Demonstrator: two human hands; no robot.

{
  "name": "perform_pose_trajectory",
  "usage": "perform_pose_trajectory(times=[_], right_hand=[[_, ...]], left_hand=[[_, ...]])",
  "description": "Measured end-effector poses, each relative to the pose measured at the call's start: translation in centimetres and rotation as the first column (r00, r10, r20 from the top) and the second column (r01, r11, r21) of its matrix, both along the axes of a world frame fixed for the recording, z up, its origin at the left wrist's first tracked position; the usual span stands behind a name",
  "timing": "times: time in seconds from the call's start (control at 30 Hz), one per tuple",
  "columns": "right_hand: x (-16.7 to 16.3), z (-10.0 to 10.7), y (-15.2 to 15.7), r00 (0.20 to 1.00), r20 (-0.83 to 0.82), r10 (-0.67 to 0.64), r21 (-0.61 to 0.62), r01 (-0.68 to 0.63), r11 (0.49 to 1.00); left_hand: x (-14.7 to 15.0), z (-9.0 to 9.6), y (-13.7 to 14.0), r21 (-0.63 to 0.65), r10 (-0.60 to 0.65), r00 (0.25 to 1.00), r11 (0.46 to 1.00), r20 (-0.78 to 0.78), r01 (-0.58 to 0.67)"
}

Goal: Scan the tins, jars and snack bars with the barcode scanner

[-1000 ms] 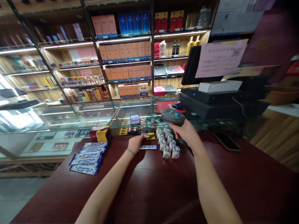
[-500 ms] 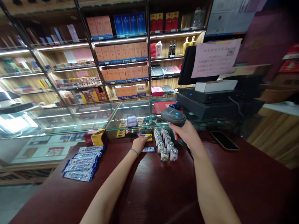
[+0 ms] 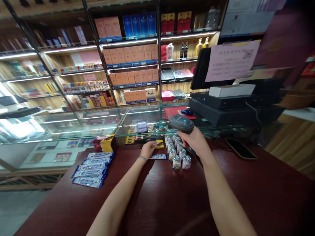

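Note:
My left hand (image 3: pixel 148 150), with a thin band at the wrist, has its fingers closed on the left end of a yellow chocolate bar (image 3: pixel 160 144) lying on the counter. Just in front of that bar lies a blue-and-white wrapped stick packet (image 3: pixel 158 157), partly behind the hand. My right hand (image 3: pixel 196 140) grips a dark barcode scanner (image 3: pixel 181 122) by its handle, its head above the back of two rows of small lidded jars (image 3: pixel 176 161). To the left are a fanned pile of blue-and-white packets (image 3: pixel 91 172) and a stack of red and yellow bars (image 3: pixel 107 144).
A glass display case (image 3: pixel 137 114) runs along the counter's back edge. Monitor (image 3: pixel 200 70), cash drawer (image 3: pixel 221 113) and mouse (image 3: pixel 187 112) stand at the right rear. A phone (image 3: pixel 241 148) lies on the dark red counter (image 3: pixel 157 203). Boxed goods (image 3: pixel 130 54) fill the wall shelves.
The whole view has shifted slightly, so most things sit further right. The scanner has moved a little left relative to the jars. More of the yellow bar shows beside my left hand.

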State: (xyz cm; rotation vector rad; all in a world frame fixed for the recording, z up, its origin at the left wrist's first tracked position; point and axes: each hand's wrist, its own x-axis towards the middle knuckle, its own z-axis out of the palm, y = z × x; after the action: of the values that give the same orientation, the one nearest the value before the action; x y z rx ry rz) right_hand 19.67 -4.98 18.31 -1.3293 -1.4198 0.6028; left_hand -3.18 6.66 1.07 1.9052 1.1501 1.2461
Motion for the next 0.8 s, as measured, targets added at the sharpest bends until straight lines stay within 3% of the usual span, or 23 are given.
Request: perform_pose_trajectory(times=[0.17,0.37,0.5,0.67,0.73,0.8], right_hand=[[-1.6,-0.4,0.0,1.000,-0.003,0.016,-0.028,-0.016,0.999],[-5.1,-1.3,0.0,0.998,0.051,0.045,-0.040,-0.043,0.998],[-7.9,-2.5,-0.4,0.994,0.078,0.078,-0.071,-0.073,0.995],[-10.8,-4.5,-0.9,0.978,0.164,0.127,-0.017,-0.126,0.992],[-11.7,-5.4,-0.9,0.971,0.192,0.145,0.010,-0.150,0.989],[-12.3,-6.2,-0.9,0.962,0.217,0.164,0.017,-0.172,0.985]], left_hand=[[-3.1,2.0,-1.6,0.011,0.129,0.985,0.991,0.113,-0.132],[-10.2,5.0,-3.7,0.143,0.283,0.937,0.938,0.206,-0.315],[-15.9,5.9,-4.2,0.356,0.487,0.873,0.818,-0.013,-0.451],[-21.8,5.9,-3.4,0.512,0.717,0.652,0.668,-0.246,-0.540],[-23.3,5.7,-2.9,0.519,0.742,0.582,0.660,-0.334,-0.544],[-24.3,5.5,-2.6,0.515,0.717,0.541,0.695,-0.440,-0.503]])
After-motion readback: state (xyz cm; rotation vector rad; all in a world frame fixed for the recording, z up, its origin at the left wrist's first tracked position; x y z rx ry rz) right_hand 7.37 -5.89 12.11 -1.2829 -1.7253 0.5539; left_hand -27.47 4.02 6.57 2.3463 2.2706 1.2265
